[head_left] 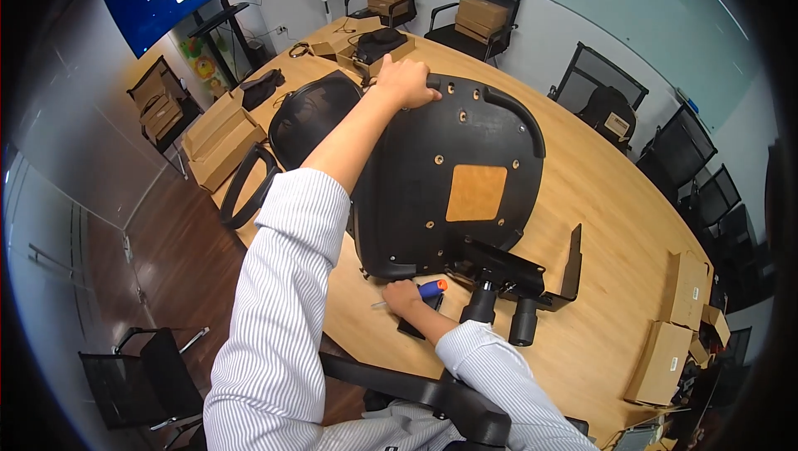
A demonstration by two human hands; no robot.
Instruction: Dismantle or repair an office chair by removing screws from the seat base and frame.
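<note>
An upturned black chair seat (pixel 453 160) with a square brown patch in its middle lies on the wooden table (pixel 607 210). My left hand (pixel 405 83) grips the seat's far rim. My right hand (pixel 402 296) is closed on a screwdriver with a blue and orange handle (pixel 431 288), its metal tip resting on the table near the seat's near edge. A black metal chair mechanism (pixel 511 278) with two short cylinders lies just right of that hand.
A black mesh backrest (pixel 309 115) and an armrest loop (pixel 241 185) lie left of the seat. Cardboard boxes sit at the table's far end, left edge and right edge (pixel 682 289). Office chairs ring the table. A screen hangs on the wall at upper left.
</note>
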